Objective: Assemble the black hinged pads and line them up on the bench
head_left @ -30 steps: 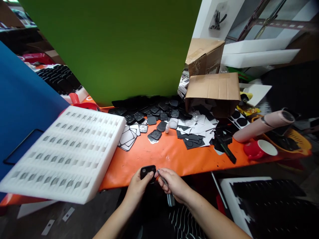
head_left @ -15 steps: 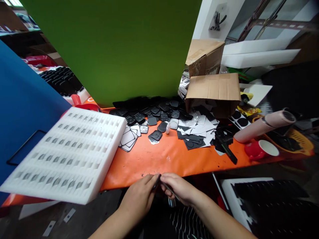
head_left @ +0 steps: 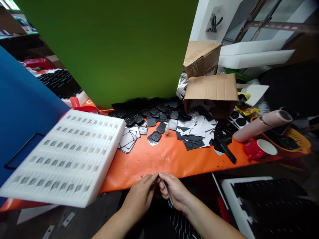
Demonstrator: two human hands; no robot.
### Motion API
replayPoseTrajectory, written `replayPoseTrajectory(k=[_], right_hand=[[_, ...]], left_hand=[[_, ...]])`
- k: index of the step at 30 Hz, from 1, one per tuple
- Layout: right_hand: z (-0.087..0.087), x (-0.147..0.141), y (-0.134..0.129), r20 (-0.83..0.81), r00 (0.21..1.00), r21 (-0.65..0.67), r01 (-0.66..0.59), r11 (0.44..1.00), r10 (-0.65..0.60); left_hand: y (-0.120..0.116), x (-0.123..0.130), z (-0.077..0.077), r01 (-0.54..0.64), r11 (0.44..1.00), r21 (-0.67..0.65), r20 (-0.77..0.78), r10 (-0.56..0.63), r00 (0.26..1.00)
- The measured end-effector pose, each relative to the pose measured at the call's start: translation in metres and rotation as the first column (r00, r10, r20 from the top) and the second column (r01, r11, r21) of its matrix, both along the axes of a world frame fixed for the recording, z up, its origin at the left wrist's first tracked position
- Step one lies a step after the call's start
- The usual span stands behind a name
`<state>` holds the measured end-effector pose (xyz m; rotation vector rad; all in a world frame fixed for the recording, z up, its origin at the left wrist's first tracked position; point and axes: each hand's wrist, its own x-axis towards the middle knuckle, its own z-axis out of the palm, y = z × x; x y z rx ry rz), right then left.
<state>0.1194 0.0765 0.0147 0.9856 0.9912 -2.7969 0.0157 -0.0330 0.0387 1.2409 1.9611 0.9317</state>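
Observation:
Close to my body, below the front edge of the orange table, my two hands meet at the fingertips. My left hand (head_left: 140, 193) is closed on a small flat dark piece (head_left: 156, 180), mostly hidden by the fingers. Fingers curled, my right hand (head_left: 176, 190) grips a slim dark tool with a shiny end (head_left: 170, 201); its exact kind cannot be made out. The tool's upper end is near the dark piece. Ahead on the table lie black square plates with round rings (head_left: 156, 136), a small clear bottle (head_left: 166, 129) and rounded white-faced sheets (head_left: 128, 139).
A white foam tray (head_left: 93, 189) with rows of slots covers the table's left side. Loose white and black sheets (head_left: 199, 131), a cardboard box (head_left: 211, 88), a red mug (head_left: 254, 151) and a pink flask (head_left: 261, 126) are at right. A green panel (head_left: 112, 49) rises behind.
The tool in my right hand has swung steeper, its shiny end now showing below the fingers. Both hands stay together in nearly the same place; the view has shifted slightly.

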Motion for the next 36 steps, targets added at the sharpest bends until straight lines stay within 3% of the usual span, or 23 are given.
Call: replayPoseTrajectory(k=[2, 4, 7, 11, 15, 18, 21, 24, 31, 34, 36], right_hand=[[0.004, 0.000, 0.005, -0.054, 0.998, -0.034, -0.043, 0.999, 0.041], [0.008, 0.001, 0.009, -0.083, 0.992, -0.043, -0.094, 0.995, 0.090], [0.012, 0.000, 0.013, -0.068, 0.983, 0.022, -0.169, 0.985, 0.171], [0.013, -0.004, 0.012, 0.040, 0.967, 0.199, -0.253, 0.947, 0.250], [0.010, -0.006, 0.013, 0.117, 0.935, 0.241, -0.353, 0.904, 0.334], [0.006, -0.004, 0.016, 0.010, 0.939, -0.045, -0.343, 0.938, 0.344], [0.002, -0.003, 0.018, -0.089, 0.950, -0.416, -0.309, 0.855, 0.299], [0.002, -0.003, 0.017, -0.086, 0.960, -0.534, -0.270, 0.801, 0.267], [0.008, -0.010, 0.005, 0.019, 0.996, -0.519, -0.068, 0.852, 0.091], [0.004, -0.012, 0.007, -0.029, 0.999, -0.443, -0.025, 0.896, 0.014], [-0.002, -0.011, 0.015, -0.058, 0.997, -0.280, 0.025, 0.960, -0.043]], left_hand=[[0.002, -0.004, -0.005, -0.163, 0.987, -0.005, 0.191, 0.161, 0.968], [0.004, -0.009, -0.008, -0.322, 0.945, -0.057, 0.368, 0.320, 0.873], [0.005, -0.015, -0.009, -0.412, 0.908, -0.079, 0.458, 0.400, 0.794], [0.002, -0.012, -0.005, -0.337, 0.941, -0.019, 0.340, 0.323, 0.883], [-0.002, -0.006, 0.000, -0.147, 0.986, 0.077, 0.044, 0.143, 0.989], [-0.007, -0.006, 0.003, -0.044, 0.993, 0.106, -0.070, 0.052, 0.996], [-0.014, -0.006, 0.004, -0.002, 0.993, 0.121, -0.096, 0.013, 0.995], [-0.019, -0.005, 0.003, 0.045, 0.986, 0.158, -0.124, -0.026, 0.992], [-0.013, -0.006, 0.007, 0.048, 0.978, 0.204, -0.118, -0.024, 0.993], [-0.003, -0.029, -0.002, -0.103, 0.984, 0.146, -0.041, 0.110, 0.993], [0.005, -0.054, -0.015, -0.270, 0.957, 0.102, -0.034, 0.275, 0.961]])
